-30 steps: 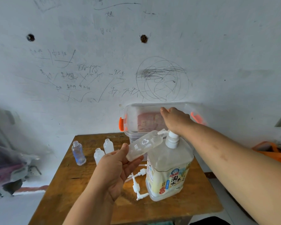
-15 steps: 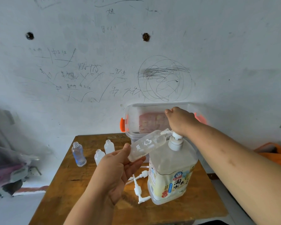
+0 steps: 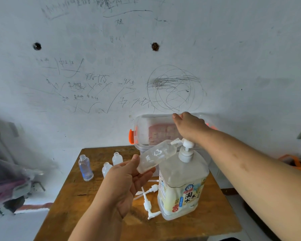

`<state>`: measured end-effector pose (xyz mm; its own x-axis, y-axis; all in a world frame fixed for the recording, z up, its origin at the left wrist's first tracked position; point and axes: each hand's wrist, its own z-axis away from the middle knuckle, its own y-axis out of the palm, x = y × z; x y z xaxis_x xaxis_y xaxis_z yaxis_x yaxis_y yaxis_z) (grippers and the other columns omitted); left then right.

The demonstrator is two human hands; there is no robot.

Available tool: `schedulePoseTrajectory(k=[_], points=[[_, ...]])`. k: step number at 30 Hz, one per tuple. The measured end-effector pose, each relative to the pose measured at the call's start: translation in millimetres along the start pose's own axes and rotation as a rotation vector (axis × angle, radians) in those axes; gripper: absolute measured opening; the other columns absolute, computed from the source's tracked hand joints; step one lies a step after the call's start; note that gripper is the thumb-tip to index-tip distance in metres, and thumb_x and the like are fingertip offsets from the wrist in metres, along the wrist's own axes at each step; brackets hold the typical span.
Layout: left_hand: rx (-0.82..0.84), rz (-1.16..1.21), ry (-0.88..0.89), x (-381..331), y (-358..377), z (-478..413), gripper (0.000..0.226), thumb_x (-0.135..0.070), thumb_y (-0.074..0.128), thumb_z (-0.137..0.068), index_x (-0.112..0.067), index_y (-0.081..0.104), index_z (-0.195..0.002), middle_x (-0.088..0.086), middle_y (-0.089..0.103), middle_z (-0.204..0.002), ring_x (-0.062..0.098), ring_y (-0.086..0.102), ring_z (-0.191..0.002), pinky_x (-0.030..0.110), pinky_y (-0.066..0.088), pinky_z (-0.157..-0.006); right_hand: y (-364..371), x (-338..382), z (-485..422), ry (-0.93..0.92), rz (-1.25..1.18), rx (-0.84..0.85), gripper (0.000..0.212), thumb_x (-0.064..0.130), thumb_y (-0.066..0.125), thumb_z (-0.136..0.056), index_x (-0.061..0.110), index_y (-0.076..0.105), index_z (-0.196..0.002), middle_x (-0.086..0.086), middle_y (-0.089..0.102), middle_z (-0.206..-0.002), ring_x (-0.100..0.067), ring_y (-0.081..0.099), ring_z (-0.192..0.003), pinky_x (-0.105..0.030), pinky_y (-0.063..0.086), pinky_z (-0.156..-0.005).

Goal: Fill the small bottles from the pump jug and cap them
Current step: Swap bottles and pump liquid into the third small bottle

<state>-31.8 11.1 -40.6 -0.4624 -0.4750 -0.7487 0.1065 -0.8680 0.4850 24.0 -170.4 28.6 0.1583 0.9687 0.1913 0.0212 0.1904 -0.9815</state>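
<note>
The left hand pinches the base of one small bottle between thumb and fingers, tilting its mouth onto the spout of the pump jug, while the right hand, fingers loose and gripping nothing, rests on the pump head. A hard stroke could squirt past the narrow mouth or nudge the bottle off, since only its base is held. Left of the jug stand three uncapped bottles; against its foot lie at least two loose pump caps.
</note>
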Motion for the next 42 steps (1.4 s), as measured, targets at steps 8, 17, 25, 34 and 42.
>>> schedulePoseTrajectory(k=[8, 17, 25, 34, 42], points=[[0.030, 0.033, -0.007, 4, -2, -10, 0.022, -0.014, 0.058, -0.093, 0.004, 0.060, -0.107, 0.022, 0.075, -0.089, 0.034, 0.075, -0.080, 0.037, 0.061, -0.066, 15, -7, -15, 0.001, 0.117, 0.035, 0.028, 0.010, 0.028, -0.098, 0.015, 0.038, -0.124, -0.015, 0.045, -0.122, -0.029, 0.041, -0.091, -0.037, 0.035, -0.083], [0.017, 0.034, -0.036, 7, -6, -14, 0.024, -0.013, 0.059, -0.093, 0.006, 0.058, -0.108, 0.026, 0.072, -0.098, 0.035, 0.074, -0.080, 0.036, 0.062, -0.064, 33, -10, -15, 0.019, 0.153, -0.009, 0.038, 0.011, 0.031, -0.097, 0.012, 0.035, -0.135, -0.014, 0.045, -0.126, -0.036, 0.049, -0.116, -0.040, 0.038, -0.095], [0.026, 0.044, -0.014, 1, -2, -2, 0.018, -0.011, 0.058, -0.093, 0.004, 0.060, -0.103, 0.025, 0.072, -0.095, 0.036, 0.074, -0.081, 0.037, 0.062, -0.063, 8, -6, -6, 0.010, -0.022, -0.021, 0.042, 0.025, 0.018, -0.105, 0.021, 0.031, -0.144, -0.016, 0.044, -0.135, -0.035, 0.043, -0.124, -0.042, 0.032, -0.105], [0.031, 0.050, -0.019, 2, -2, -8, 0.018, -0.011, 0.059, -0.092, 0.002, 0.060, -0.104, 0.023, 0.071, -0.100, 0.036, 0.074, -0.081, 0.037, 0.061, -0.065, 16, -8, -16, 0.017, 0.078, 0.025, 0.037, 0.017, 0.023, -0.102, 0.013, 0.035, -0.137, -0.016, 0.044, -0.131, -0.036, 0.046, -0.119, -0.045, 0.035, -0.103], [0.020, 0.038, -0.041, 7, -7, -16, 0.021, -0.012, 0.059, -0.092, 0.003, 0.059, -0.106, 0.025, 0.070, -0.104, 0.036, 0.074, -0.083, 0.038, 0.061, -0.068, 36, -15, -27, -0.002, 0.233, 0.000, 0.045, 0.006, 0.032, -0.091, 0.017, 0.033, -0.135, -0.012, 0.042, -0.125, -0.035, 0.047, -0.117, -0.040, 0.034, -0.087]])
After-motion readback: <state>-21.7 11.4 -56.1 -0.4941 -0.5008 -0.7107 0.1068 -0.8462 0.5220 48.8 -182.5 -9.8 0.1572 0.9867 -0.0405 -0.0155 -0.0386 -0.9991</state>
